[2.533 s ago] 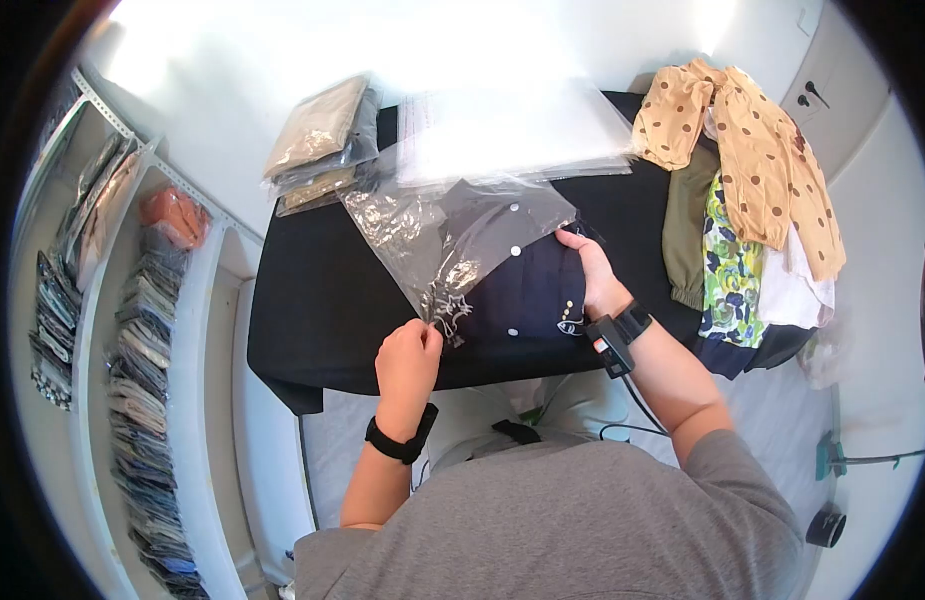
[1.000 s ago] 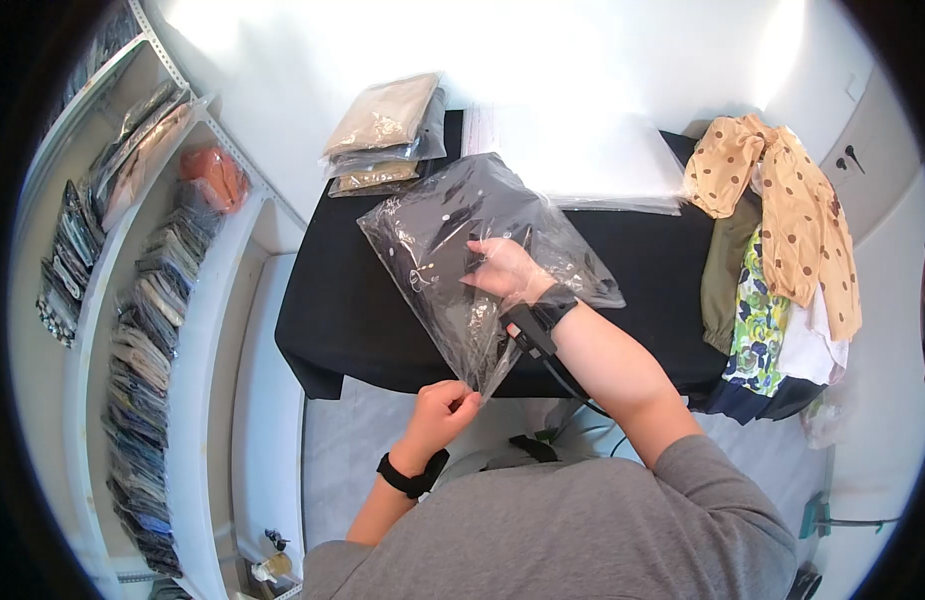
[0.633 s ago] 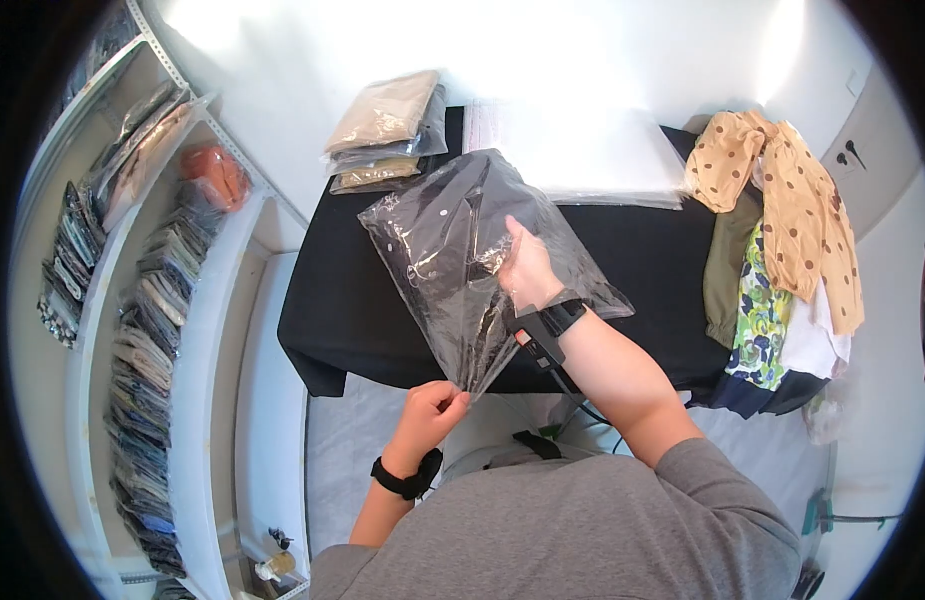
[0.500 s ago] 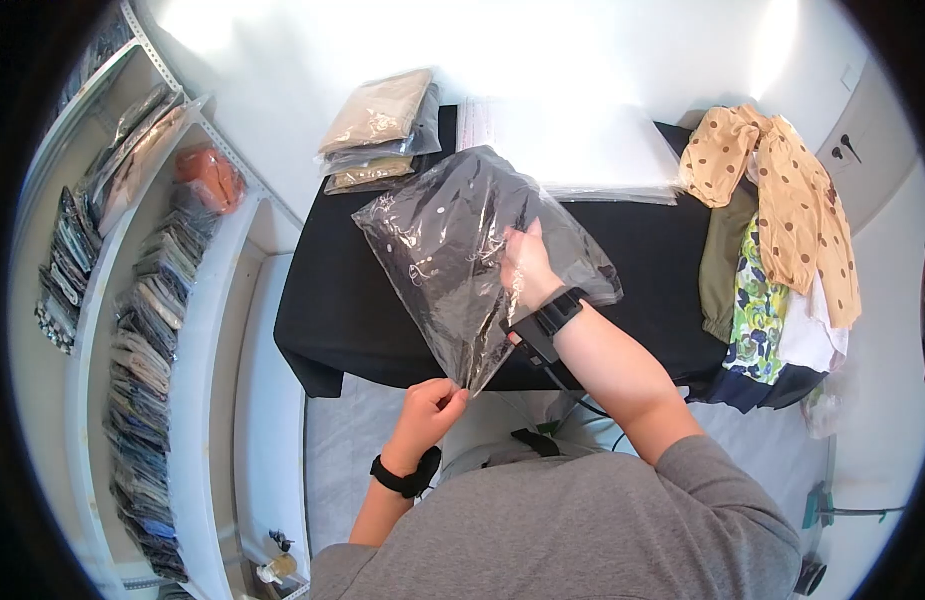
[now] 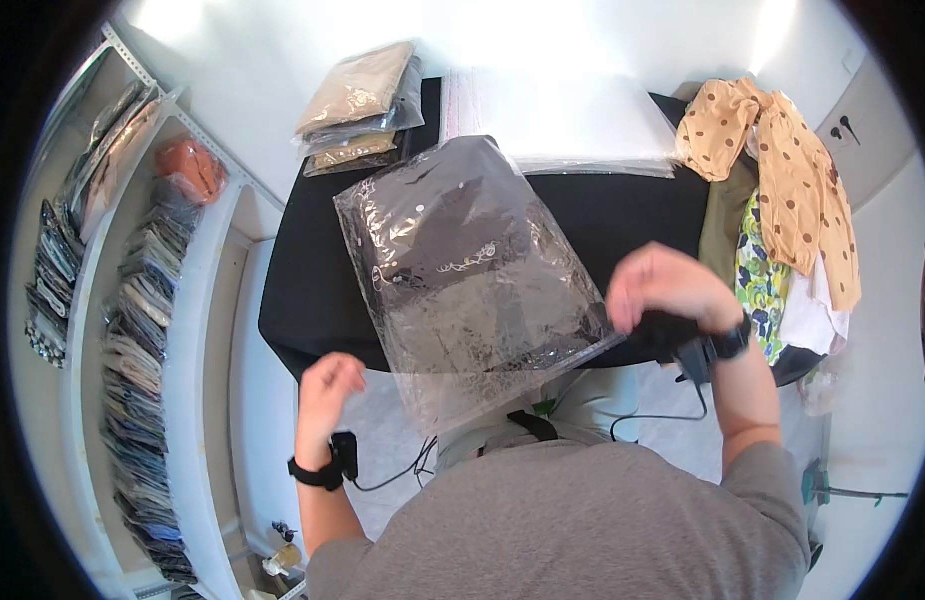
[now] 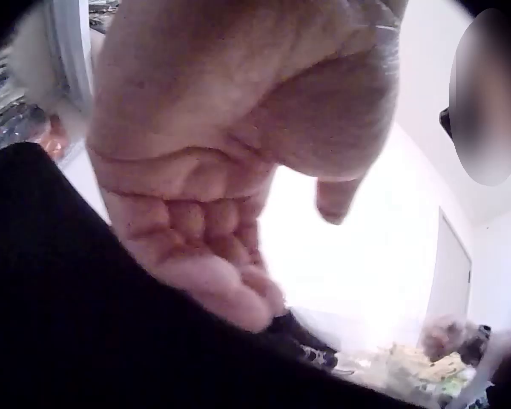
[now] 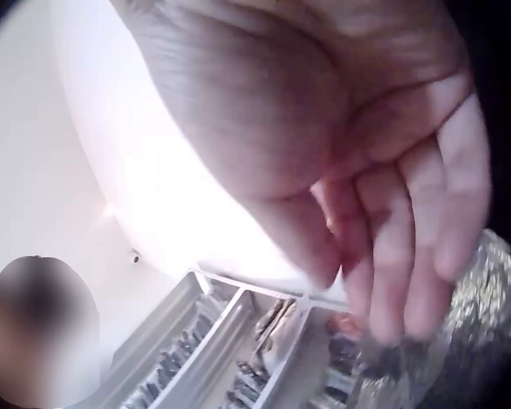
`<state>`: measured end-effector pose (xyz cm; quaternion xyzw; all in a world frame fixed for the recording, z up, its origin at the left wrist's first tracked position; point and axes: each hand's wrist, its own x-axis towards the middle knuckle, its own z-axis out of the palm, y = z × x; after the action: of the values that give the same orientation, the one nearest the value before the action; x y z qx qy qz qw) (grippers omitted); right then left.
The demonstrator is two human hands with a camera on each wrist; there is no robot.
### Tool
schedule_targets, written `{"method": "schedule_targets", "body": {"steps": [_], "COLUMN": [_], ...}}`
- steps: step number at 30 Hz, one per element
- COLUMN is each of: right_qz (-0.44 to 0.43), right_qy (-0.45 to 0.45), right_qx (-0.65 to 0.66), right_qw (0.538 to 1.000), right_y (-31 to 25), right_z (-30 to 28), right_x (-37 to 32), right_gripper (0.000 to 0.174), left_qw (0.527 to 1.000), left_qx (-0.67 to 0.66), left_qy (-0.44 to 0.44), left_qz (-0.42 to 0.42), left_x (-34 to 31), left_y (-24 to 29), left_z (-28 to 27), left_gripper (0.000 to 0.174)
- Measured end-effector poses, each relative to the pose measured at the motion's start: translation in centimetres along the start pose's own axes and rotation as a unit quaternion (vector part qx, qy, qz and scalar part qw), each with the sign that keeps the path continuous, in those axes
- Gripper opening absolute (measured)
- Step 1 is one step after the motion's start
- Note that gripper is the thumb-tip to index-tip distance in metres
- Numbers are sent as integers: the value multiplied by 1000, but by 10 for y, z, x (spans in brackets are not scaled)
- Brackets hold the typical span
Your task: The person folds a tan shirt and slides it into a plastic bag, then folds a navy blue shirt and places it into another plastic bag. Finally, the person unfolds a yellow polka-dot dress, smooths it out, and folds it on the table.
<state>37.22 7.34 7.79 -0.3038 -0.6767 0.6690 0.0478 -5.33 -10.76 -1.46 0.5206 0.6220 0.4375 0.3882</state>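
A clear plastic bag (image 5: pixel 482 330) with a folded dark navy garment (image 5: pixel 437 225) inside lies slantwise on the black-covered table in the head view. White embroidery and pale buttons show through the film, and the bag's near end hangs over the front edge. My left hand (image 5: pixel 327 395) hovers off the bag's lower left side, holding nothing; its fingers (image 6: pixel 230 290) are loosely curled in the left wrist view. Beside the bag's right corner is my right hand (image 5: pixel 672 285), also holding nothing. In the right wrist view its fingers (image 7: pixel 392 273) are relaxed, with shiny film (image 7: pixel 490 307) just past them.
Bagged folded clothes (image 5: pixel 357 95) are piled at the table's back left, beside a stack of clear bags (image 5: pixel 572 120). Loose clothes, topped by a polka-dot garment (image 5: pixel 782 180), hang over the right end. Shelves (image 5: pixel 197 400) of packed garments stand on the left.
The right hand has come out of the bag and moved right. The left hand has let go of the bag's gathered edge and moved left. The bag has spread flat.
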Motion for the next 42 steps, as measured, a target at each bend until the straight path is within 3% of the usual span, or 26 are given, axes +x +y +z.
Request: {"method": "schedule_targets", "body": {"steps": [1, 2, 3, 5, 7, 10, 12, 15, 23, 25, 27, 29, 30, 31, 33, 34, 35, 36, 37, 39, 42], "right_qz": [4, 13, 21, 30, 58, 70, 34, 29, 0, -18, -10, -16, 41, 44, -158, -145, -145, -164, -183, -188, -233], "right_qy": [125, 207, 267, 347, 360, 330, 323, 351, 356, 399, 398, 450, 409, 410, 383, 343, 344, 338, 331, 318, 282], "right_qx": [50, 21, -6, -15, -9, -62, -217, -200, -153, -123, -136, -201, -234, -233, -337, -350, -349, -410, -469, -474, -468], "right_qw": [991, 978, 964, 937, 931, 939, 921, 914, 922, 908, 907, 870, 881, 881, 845, 859, 859, 831, 798, 799, 805], "right_y": [5, 14, 24, 28, 29, 31, 43, 54, 63, 64, 72, 76, 65, 66, 69, 67, 67, 68, 69, 73, 79], "right_z": [-7, -18, -29, -31, -33, -35, -35, -34, -10, 4, 12, 20, 25, 28, 33, 35, 36, 38, 39, 39, 36], "right_x": [15, 37, 62, 103, 134, 152, 157, 150, 108, 89, 71, 56, 45, 41, 33, 30, 30, 30, 31, 34, 35], "right_gripper": [18, 28, 34, 48, 61, 53, 41, 31, 18, 15, 12, 11, 27, 27, 49, 64, 64, 64, 65, 58, 35], "left_qw": [998, 994, 994, 978, 977, 977, 981, 982, 972, 969, 991, 994, 992, 987, 937, 937, 914, 885, 884, 854, 839], "left_qx": [20, -7, -5, -27, 11, 75, 113, 150, 205, 213, 90, 25, -42, 14, 238, 238, 297, 354, 355, 415, 415], "left_qy": [35, 62, 63, 70, 66, 55, 59, 50, 62, 67, 82, 100, 119, 145, 161, 159, 141, 122, 121, 49, 28], "left_qz": [-46, -95, -91, -196, -203, -190, -146, -101, -94, -102, -52, -19, 15, 68, 198, 198, 239, 278, 278, 309, 352], "left_x": [13, 26, 39, 64, 85, 101, 101, 99, 85, 75, 65, 56, 52, 48, 42, 42, 42, 42, 42, 43, 51], "left_y": [5, 15, 23, 38, 46, 33, 33, 23, 29, 25, 11, 1, -3, -7, -6, -9, -13, -14, -13, -9, -1], "left_z": [-2, 2, 8, 19, 32, 42, 45, 44, 48, 49, 46, 38, 35, 35, 34, 34, 33, 33, 32, 31, 36], "left_gripper": [29, 39, 39, 48, 48, 45, 36, 33, 32, 33, 32, 31, 31, 38, 48, 48, 50, 53, 53, 49, 40]}}
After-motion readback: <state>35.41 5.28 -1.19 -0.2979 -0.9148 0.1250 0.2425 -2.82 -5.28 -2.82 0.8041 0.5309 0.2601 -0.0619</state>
